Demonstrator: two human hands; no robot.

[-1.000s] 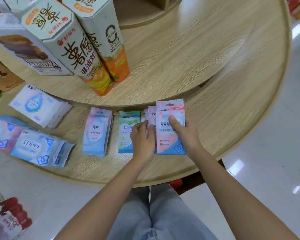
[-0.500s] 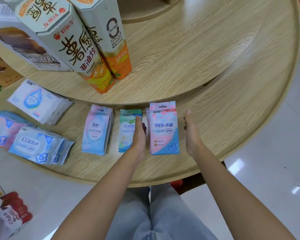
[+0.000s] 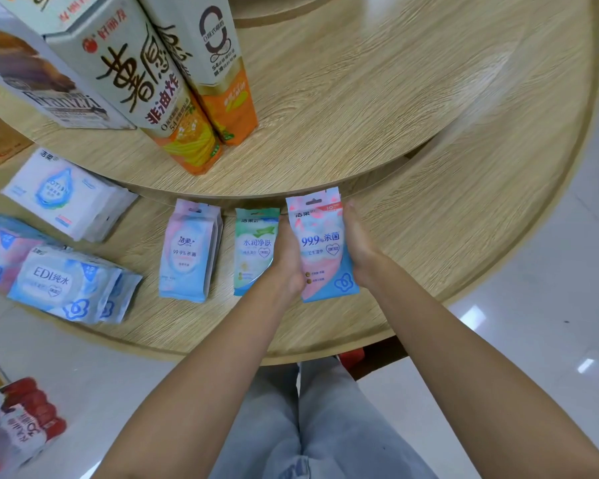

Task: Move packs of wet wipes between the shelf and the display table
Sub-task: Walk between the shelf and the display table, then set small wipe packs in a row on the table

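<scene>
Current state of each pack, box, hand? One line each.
pink wipes stack: pressed between both hands; lifted or not, unclear
left hand: flat against its left side
right hand: flat against its right side
green pack: lying flat
blue-pink stack: lying flat
EDI pack: lying flat
snack boxes: standing on upper tier

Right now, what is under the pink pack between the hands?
Beneath the pink pack, another pack's top edge peeks out; the left hand and right hand cover the stack's sides.

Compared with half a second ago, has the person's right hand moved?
Yes. The right hand has shifted left, toward the green pack, and now touches the right edge of the pink pack.
</scene>
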